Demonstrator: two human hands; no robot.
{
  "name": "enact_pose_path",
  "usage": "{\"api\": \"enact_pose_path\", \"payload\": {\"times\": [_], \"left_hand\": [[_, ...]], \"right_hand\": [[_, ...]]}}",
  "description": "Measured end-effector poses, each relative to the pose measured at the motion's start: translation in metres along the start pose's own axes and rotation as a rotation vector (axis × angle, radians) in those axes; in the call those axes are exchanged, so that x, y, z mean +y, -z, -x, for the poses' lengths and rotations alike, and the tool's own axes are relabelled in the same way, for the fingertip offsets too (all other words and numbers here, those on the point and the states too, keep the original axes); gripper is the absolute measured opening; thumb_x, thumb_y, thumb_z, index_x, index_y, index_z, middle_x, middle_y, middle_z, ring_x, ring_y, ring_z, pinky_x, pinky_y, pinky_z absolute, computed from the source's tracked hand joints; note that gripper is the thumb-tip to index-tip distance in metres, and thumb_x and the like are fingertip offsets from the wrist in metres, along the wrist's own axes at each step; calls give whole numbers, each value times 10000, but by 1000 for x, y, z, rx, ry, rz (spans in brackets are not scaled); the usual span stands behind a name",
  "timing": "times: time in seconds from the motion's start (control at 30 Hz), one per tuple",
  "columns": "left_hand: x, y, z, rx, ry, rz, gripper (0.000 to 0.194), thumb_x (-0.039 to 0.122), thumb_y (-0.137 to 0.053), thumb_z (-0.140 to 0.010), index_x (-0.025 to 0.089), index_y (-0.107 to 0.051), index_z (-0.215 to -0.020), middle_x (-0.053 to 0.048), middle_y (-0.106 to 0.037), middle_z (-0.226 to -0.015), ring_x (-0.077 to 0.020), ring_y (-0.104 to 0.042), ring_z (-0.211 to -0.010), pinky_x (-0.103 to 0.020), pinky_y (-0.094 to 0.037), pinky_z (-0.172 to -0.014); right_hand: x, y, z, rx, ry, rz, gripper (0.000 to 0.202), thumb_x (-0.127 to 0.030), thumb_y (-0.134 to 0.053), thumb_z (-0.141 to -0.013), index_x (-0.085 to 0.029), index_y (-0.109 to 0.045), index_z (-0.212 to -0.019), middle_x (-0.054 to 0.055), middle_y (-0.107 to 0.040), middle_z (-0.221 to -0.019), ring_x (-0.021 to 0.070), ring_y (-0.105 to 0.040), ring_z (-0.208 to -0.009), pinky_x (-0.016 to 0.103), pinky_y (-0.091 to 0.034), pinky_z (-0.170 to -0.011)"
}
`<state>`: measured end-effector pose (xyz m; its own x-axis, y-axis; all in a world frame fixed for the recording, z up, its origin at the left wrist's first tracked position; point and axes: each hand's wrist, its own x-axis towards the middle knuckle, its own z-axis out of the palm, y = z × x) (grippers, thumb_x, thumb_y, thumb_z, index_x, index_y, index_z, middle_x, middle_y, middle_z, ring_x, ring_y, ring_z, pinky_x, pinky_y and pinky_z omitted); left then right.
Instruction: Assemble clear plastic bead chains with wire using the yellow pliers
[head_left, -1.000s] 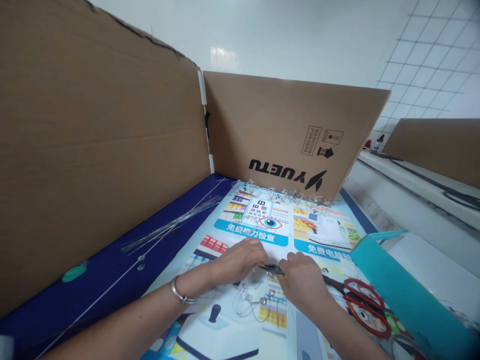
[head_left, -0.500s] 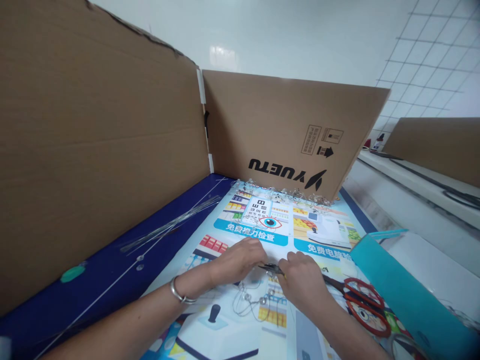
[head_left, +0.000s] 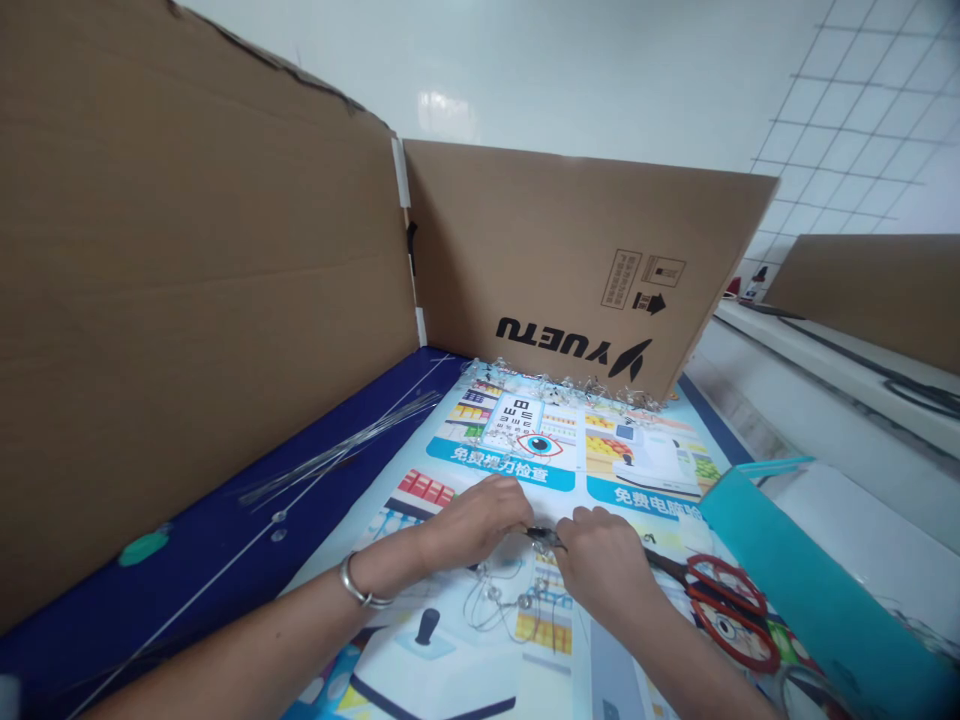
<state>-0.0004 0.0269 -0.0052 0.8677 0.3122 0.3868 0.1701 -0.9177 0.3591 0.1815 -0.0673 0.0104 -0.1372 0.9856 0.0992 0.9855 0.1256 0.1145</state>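
"At the middle of the view, where the clock face is centred, what is held?"

"By the right hand [head_left: 604, 558], pliers [head_left: 546, 537] are gripped in a closed fist, the handles being hidden by the palm. By the left hand [head_left: 474, 522], the pliers' tip is met with inward-curled fingers; whether anything is pinched there cannot be told."

"Which way are the pliers pointed?"

"The nose is aimed at 9 o'clock, tipped slightly toward 10, so the long axis is laid almost straight across between the hands."

"And below?"

"Between 6 and 7 o'clock, beaded wire [head_left: 524, 602] is spread in loose loops over a printed sheet [head_left: 553, 690]; by its curls no single axis is given."

"Farther out?"

"Between 3 and 4, red-handled scissors [head_left: 725, 605] are seen, the handles turned toward 4 and the shank toward 10, the blades being covered by the right hand. Beyond them a teal box [head_left: 817, 590] is placed. Between 9 and 10, straight wires [head_left: 341, 450] are bundled along an 8-to-2 line. At 12, clear beaded pieces [head_left: 570, 388] are heaped against a cardboard panel [head_left: 585, 240]."
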Motion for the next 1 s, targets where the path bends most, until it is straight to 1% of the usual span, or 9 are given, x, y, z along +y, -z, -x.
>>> {"api": "enact_pose_path", "payload": {"times": [0.17,0.27,0.47,0.57,0.77,1.0], "left_hand": [[-1,1,0,17,-3,15,147,151,-379,-869,170,-514,-813,-21,-540,-774,-139,-458,-766,-270,-339,-726],[-1,2,1,16,-14,15,134,163,-394,-866,172,-521,-825,-23,-539,-777,-141,-459,-775,-272,-339,-731],[0,2,1,25,-17,6,131,145,-399,-854,173,-520,-812,-20,-535,-772,-142,-457,-781,-273,-335,-735],[-1,1,0,25,-24,-2,144,116,-393,-844,174,-520,-809,-19,-537,-771,-141,-456,-777,-272,-334,-731],[1,1,0,33,-44,-21,180,123,-359,-860,173,-521,-799,-28,-538,-762,-142,-456,-755,-272,-338,-717],[1,-1,1,23,-32,-27,168,63,-388,-813,179,-509,-821,-23,-541,-789,-147,-456,-783,-277,-331,-734]], "right_hand": [[0,0,1,25,3,0,156,-284,-460,-806,-199,-576,-746,49,-554,-767,178,-468,-748,300,-241,-614],[0,2,2,23,11,4,159,-278,-461,-805,-194,-584,-750,57,-552,-780,185,-464,-778,311,-250,-650],[-2,6,2,-26,3,17,166,-289,-462,-813,-195,-591,-767,61,-556,-793,189,-472,-791,314,-260,-654],[-2,6,2,-21,-3,18,161,-289,-462,-813,-202,-586,-758,52,-558,-785,188,-477,-783,307,-262,-640],[-1,6,1,-29,2,27,160,-268,-456,-813,-203,-591,-758,54,-566,-782,189,-488,-771,302,-271,-629],[0,1,1,-13,1,21,155,-273,-465,-806,-204,-591,-751,52,-568,-766,190,-491,-745,297,-269,-612]]}}
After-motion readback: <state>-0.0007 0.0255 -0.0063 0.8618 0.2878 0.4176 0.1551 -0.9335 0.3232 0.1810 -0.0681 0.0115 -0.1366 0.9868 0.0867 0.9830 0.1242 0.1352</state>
